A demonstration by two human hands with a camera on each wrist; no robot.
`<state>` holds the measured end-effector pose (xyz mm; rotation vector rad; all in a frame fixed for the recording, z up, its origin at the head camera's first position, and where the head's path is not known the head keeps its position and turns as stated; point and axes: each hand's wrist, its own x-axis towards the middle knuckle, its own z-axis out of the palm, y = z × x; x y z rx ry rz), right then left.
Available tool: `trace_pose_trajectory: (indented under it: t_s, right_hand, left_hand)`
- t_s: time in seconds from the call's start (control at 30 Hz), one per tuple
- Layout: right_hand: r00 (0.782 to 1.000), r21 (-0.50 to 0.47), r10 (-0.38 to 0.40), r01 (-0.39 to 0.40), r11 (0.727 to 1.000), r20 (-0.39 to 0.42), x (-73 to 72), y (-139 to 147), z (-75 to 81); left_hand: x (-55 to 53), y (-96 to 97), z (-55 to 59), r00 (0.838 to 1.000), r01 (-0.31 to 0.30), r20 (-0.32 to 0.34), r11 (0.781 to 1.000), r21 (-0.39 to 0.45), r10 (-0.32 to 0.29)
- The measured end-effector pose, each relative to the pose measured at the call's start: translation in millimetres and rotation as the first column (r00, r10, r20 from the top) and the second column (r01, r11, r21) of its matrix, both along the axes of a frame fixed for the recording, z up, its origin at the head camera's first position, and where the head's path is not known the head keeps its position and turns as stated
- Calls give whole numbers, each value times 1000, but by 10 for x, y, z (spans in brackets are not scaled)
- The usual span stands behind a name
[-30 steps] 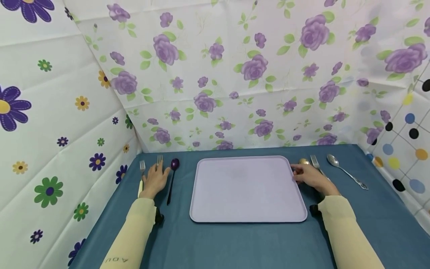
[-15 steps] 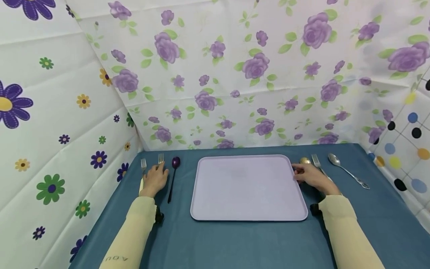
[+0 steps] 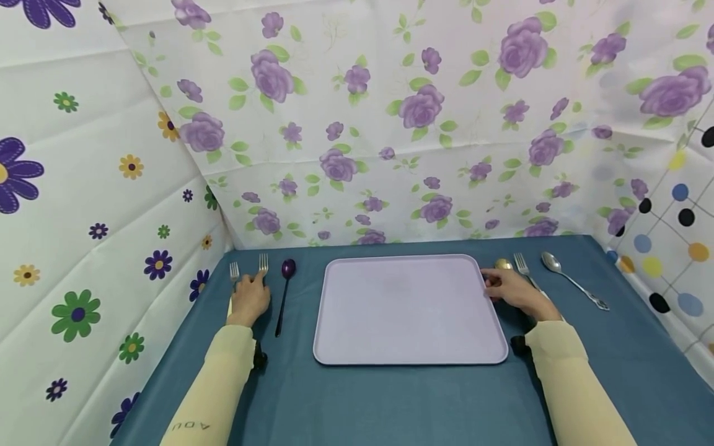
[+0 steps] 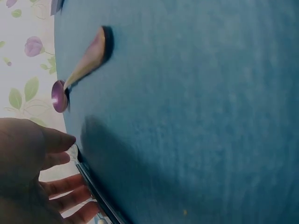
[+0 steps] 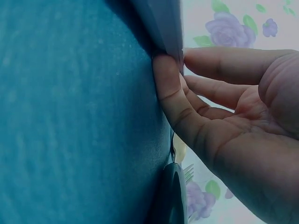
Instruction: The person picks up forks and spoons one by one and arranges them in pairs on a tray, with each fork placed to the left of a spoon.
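Head view: right hand pinches the lavender tray, left hand touches a fork

The lavender tray lies flat in the middle of the tabletop, its long sides running from left to right. At its right edge, the right hand's grip is pinched on the rim; the right wrist view shows digits on both faces of it. To the tray's left, beyond a dark purple spoon, the left hand reaches over the fork, index finger on it just below the tines. In the left wrist view, thumb and index come close together at the fork's neck, but I cannot tell whether that grip is clasping it or merely touching.

Just left of this fork lies a cream-handled fork, partly covered by the hand. Close beside the right hand are a gold spoon, mostly hidden, and a silver fork; farther right, an ornate silver spoon lies slantwise. Both arms wear cream sleeves. Behind the tabletop hangs a rose-print cloth, with a daisy-print cloth on the left and a dotted cloth on the right.
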<state>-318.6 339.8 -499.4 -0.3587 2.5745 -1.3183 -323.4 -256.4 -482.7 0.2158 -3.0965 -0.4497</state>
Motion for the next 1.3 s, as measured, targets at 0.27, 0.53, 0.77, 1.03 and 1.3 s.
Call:
trace_pose_trajectory:
  t_s: [0.27, 0.53, 0.77, 1.03, 1.3]
  right_hand:
    - [1000, -12, 1, -1, 1000, 14, -1, 11, 8]
    - [1000, -9, -12, 13, 1000, 28, -17, 6, 4]
    - [1000, -5, -23, 23, 1000, 15, -4, -1, -1]
    - [1000, -5, -7, 7, 1000, 7, 40, -28, 5]
    - [1000, -14, -4, 4, 1000, 7, 4, -1, 9]
  left_hand:
    - [35, -36, 25, 1000, -7, 25, 999, 46, 6]
    - [39, -38, 78, 999, 2, 48, 998, 55, -5]
    - [55, -36, 92, 998, 6, 60, 999, 50, -9]
    - [107, -55, 67, 999, 35, 20, 999, 0, -35]
    - [51, -62, 47, 999, 47, 0, 999, -23, -47]
